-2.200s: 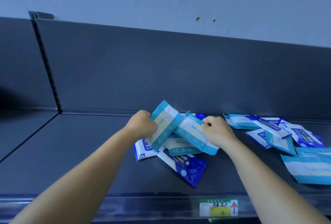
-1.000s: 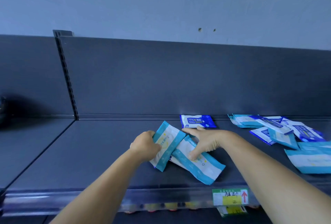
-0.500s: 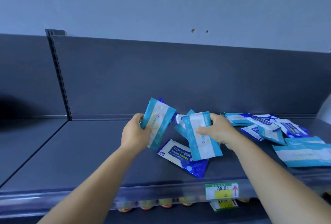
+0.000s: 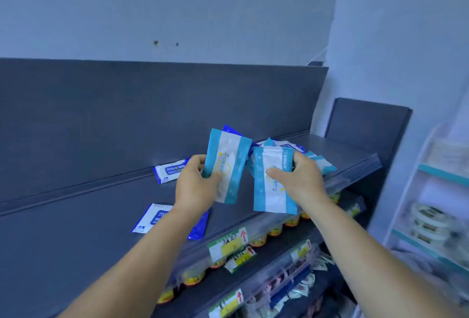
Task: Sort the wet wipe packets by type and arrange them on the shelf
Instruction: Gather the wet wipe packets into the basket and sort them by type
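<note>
Above the dark shelf point(image 4: 76, 228), left hand point(image 4: 196, 187) and right hand point(image 4: 300, 180) each grip one teal packet.

Light-blue packet point(image 4: 226, 165) in left hand point(image 4: 196, 185), another point(image 4: 272, 183) in right hand point(image 4: 299, 178), above shelf point(image 4: 76, 228).

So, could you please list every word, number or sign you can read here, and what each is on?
"75%": dark blue packet by the back wall; smaller print blurred.
"75": dark blue packet under the left arm, partly hidden.
Red up arrow: price tag on the shelf edge; its text is blurred.
Packet in the left hand, packet in the right hand: print too blurred to read.
</note>
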Available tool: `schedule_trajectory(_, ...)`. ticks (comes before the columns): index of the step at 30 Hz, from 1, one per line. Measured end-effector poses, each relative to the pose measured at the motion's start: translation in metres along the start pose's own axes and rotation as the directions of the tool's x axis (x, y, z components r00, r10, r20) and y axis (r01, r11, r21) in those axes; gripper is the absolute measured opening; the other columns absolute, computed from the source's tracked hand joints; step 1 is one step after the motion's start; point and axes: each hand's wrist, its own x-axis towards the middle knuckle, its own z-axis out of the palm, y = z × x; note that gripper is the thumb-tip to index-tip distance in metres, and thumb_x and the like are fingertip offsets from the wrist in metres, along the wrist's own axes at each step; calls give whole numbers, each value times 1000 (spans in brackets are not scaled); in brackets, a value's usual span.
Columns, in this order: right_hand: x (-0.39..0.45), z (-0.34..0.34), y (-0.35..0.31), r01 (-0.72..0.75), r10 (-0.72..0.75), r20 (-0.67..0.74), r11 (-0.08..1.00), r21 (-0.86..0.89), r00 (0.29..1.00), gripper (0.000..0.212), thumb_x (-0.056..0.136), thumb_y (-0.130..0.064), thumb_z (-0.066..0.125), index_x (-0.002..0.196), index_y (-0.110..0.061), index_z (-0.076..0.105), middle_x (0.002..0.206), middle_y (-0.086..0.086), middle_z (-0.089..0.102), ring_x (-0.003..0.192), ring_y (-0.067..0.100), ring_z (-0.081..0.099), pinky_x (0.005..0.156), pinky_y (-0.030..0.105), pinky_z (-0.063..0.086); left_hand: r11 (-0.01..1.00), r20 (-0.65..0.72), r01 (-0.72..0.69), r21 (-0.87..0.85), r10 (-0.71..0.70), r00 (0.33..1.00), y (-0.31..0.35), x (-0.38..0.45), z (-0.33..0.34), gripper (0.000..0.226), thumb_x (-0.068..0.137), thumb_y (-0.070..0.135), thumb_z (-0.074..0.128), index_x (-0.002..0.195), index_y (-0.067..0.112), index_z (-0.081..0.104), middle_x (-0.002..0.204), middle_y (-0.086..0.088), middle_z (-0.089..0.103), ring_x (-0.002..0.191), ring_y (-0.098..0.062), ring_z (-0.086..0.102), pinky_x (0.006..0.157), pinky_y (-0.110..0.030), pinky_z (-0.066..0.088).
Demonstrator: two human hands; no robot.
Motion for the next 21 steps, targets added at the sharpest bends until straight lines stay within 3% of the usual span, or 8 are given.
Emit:
schedule_trajectory(7, -34, -99, 59, -122, 124, -199, 992, 23, 972, 23, 71, -18, 74, 92, -20, 63, 88, -3, 69, 79, 18, 66, 70, 35, 55, 996, 227, -59, -69, 73, 971, 21, -38, 100, 20, 86, 11, 63, 95, 26, 55, 88, 14, 63, 73, 1, 59, 56, -8, 44)
schedule_trajectory(9, -47, -129, 79, -156, 160, -253, 987, 38, 954, 24, 73, -15, 74, 93, -20, 63, 89, -1, 69, 78, 18, 66, 69, 34, 54, 995, 294, -48, -85, 71, 953, 27, -54, 132, 20, 85, 12, 64, 97, 26, 56, 93, 9, 66, 79, -8, 63, 71, -19, 53)
schedule_trajectory(11, -61, -158, 100, -196, 203, -303, 979, 51, 931, 23, 73, -15, 75, 93, -19, 64, 89, 1, 70, 78, 21, 67, 70, 38, 56, 996, 359, -36, -86, 64, 931, 35, -74, 163, 22, 85, 11, 65, 99, 26, 56, 95, 7, 67, 82, -13, 64, 75, -31, 53)
schedule_trajectory(14, -85, -204, 130, -253, 262, -358, 965, 71, 896, 23, 74, -16, 76, 94, -19, 66, 89, 3, 71, 78, 24, 68, 72, 44, 56, 994, 453, -40, -101, 82, 888, 46, -109, 209, 20, 87, 10, 65, 101, 21, 56, 92, 8, 66, 76, -8, 62, 65, -23, 49)
schedule_trajectory(21, -150, -315, 205, -380, 381, -425, 920, 90, 821, 21, 78, -18, 75, 96, -20, 65, 89, 2, 71, 79, 23, 67, 73, 42, 56, 996, 621, 29, -83, 29, 783, 64, -214, 321, 18, 83, 8, 64, 86, 24, 56, 86, 6, 68, 74, -15, 63, 72, -35, 53)
